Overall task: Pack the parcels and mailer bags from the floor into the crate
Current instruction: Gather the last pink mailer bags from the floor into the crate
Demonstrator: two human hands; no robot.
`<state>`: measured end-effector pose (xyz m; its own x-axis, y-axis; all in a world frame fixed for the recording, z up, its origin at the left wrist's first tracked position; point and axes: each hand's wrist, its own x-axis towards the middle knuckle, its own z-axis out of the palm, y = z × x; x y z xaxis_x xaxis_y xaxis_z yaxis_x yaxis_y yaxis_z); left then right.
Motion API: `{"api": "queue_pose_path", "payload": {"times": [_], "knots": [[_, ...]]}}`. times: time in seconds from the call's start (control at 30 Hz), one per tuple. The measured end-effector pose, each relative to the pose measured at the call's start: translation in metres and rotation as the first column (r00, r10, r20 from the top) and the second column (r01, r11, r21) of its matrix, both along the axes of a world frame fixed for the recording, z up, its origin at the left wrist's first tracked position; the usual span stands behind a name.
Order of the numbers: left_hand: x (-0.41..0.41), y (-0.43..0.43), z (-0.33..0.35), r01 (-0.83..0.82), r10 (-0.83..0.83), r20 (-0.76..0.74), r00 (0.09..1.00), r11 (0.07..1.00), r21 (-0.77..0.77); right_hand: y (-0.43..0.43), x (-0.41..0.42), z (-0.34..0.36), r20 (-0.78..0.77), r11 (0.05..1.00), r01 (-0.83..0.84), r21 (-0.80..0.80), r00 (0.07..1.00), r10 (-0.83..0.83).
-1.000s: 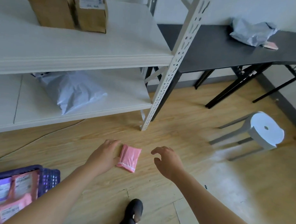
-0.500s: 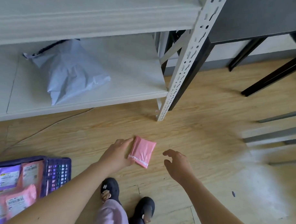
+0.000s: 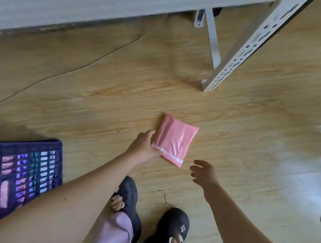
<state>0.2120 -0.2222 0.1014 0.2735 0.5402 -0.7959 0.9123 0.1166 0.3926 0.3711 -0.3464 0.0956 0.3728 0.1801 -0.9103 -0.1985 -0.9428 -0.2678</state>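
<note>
Here the left hand (image 3: 143, 148) grips an edge of the pink mailer (image 3: 176, 139).

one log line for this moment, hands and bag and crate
left hand: grips pink mailer bag at its edge | right hand: open, empty, near bag | crate: on floor, far left

The crate (image 3: 27, 171) is cut off by the picture's left edge, its contents blurred behind the lattice wall, and the pink mailer bag (image 3: 175, 140) hides most fingers of the left grip (image 3: 143, 148).
</note>
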Motion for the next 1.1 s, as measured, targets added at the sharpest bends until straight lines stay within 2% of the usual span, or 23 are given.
{"api": "queue_pose_path", "payload": {"times": [0.1, 0.2, 0.3, 0.4, 0.47, 0.53, 0.7, 0.83, 0.87, 0.9, 0.93, 0.97, 1.0, 1.03, 1.1], "knots": [[-0.007, 0.002, -0.074, -0.059, 0.059, -0.026, 0.998, 0.998, 0.018, 0.006, -0.015, -0.071, -0.089, 0.994, 0.109, -0.013, 0.99, -0.109], [-0.008, 0.004, -0.132, -0.209, 0.203, -0.059, 0.977, 0.972, -0.108, 0.015, -0.023, -0.128, -0.171, 0.961, 0.275, 0.002, 0.947, -0.271], [-0.002, 0.004, -0.16, -0.337, 0.329, -0.074, 0.941, 0.902, -0.269, 0.02, -0.024, -0.158, -0.256, 0.887, 0.461, -0.011, 0.856, -0.449], [0.004, 0.001, -0.171, -0.384, 0.377, -0.092, 0.921, 0.85, -0.362, 0.025, -0.025, -0.169, -0.286, 0.891, 0.45, -0.059, 0.847, -0.447], [0.01, -0.002, -0.164, -0.379, 0.373, -0.089, 0.923, 0.854, -0.356, 0.031, -0.025, -0.163, -0.283, 0.916, 0.393, -0.075, 0.873, -0.398], [0.015, -0.002, -0.146, -0.389, 0.386, -0.067, 0.92, 0.883, -0.263, 0.036, -0.024, -0.15, -0.223, 0.95, 0.307, -0.064, 0.923, -0.313], [0.01, 0.007, -0.075, -0.485, 0.502, 0.057, 0.863, 0.855, -0.184, 0.041, -0.018, -0.085, -0.046, 0.988, 0.149, 0.035, 0.988, -0.148], [-0.004, 0.01, 0.001, -0.402, 0.409, 0.081, 0.909, 0.911, -0.092, 0.043, -0.019, -0.007, -0.081, 0.976, 0.201, 0.084, 0.978, -0.194], [-0.009, 0.012, 0.024, -0.389, 0.395, 0.087, 0.915, 0.918, -0.078, 0.043, -0.02, 0.016, -0.035, 0.984, 0.138, 0.11, 0.99, -0.134], [-0.014, 0.013, 0.047, -0.38, 0.384, 0.092, 0.919, 0.923, -0.061, 0.041, -0.019, 0.039, 0.065, 0.991, -0.014, 0.135, 0.998, 0.005], [-0.019, 0.014, 0.071, -0.373, 0.376, 0.095, 0.922, 0.926, -0.047, 0.037, -0.018, 0.062, 0.191, 0.964, -0.23, 0.136, 0.961, 0.202], [-0.025, 0.014, 0.094, -0.373, 0.375, 0.102, 0.921, 0.927, -0.042, 0.035, -0.018, 0.089, 0.297, 0.874, -0.473, 0.109, 0.855, 0.426], [-0.031, 0.014, 0.119, -0.379, 0.382, 0.114, 0.917, 0.924, -0.053, 0.032, -0.018, 0.113, 0.385, 0.737, -0.671, 0.074, 0.701, 0.6], [-0.036, 0.014, 0.142, -0.387, 0.394, 0.124, 0.911, 0.919, -0.075, 0.03, -0.02, 0.138, 0.436, 0.614, -0.788, 0.054, 0.572, 0.695], [-0.045, 0.01, 0.184, -0.382, 0.394, 0.123, 0.911, 0.918, -0.107, 0.028, -0.024, 0.18, 0.507, 0.465, -0.882, 0.07, 0.433, 0.746]]}}
